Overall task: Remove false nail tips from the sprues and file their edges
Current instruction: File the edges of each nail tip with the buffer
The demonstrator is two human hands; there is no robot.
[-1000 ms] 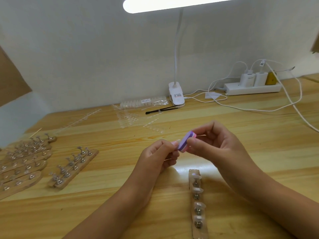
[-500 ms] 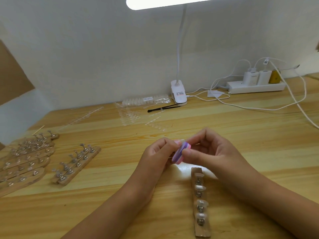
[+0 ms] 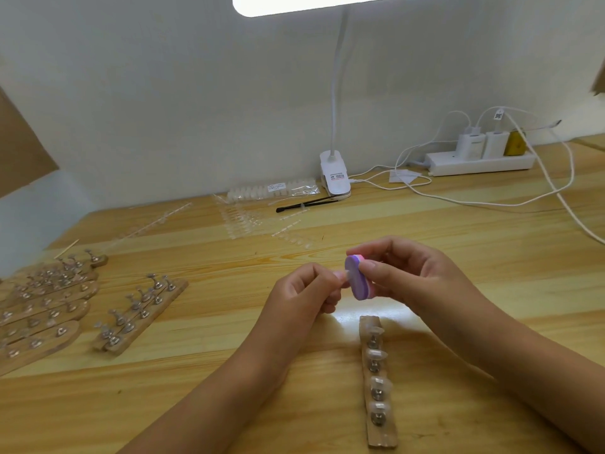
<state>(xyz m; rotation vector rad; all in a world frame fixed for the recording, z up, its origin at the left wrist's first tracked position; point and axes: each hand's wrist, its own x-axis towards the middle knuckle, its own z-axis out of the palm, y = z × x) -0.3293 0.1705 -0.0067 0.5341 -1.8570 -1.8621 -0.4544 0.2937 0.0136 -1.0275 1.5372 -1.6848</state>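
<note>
My right hand pinches a small oval purple-and-pink nail file, held upright over the table's middle. My left hand pinches a tiny clear nail tip between thumb and fingers, its edge against the file's purple face. The tip is mostly hidden by my fingertips. Just below my hands lies a wooden holder strip with several clear nail tips set on metal pegs. Clear sprues with nail tips lie spread farther back on the table.
Several wooden peg strips lie at the left, and a pair closer in. A bag of nail tips, black tweezers and a clip lamp stand at the back. A power strip with trailing cables is back right.
The file has turned in my right hand so its purple face shows, and it has slid against the nail tip. Both hands stay close together; the view shifted slightly.
</note>
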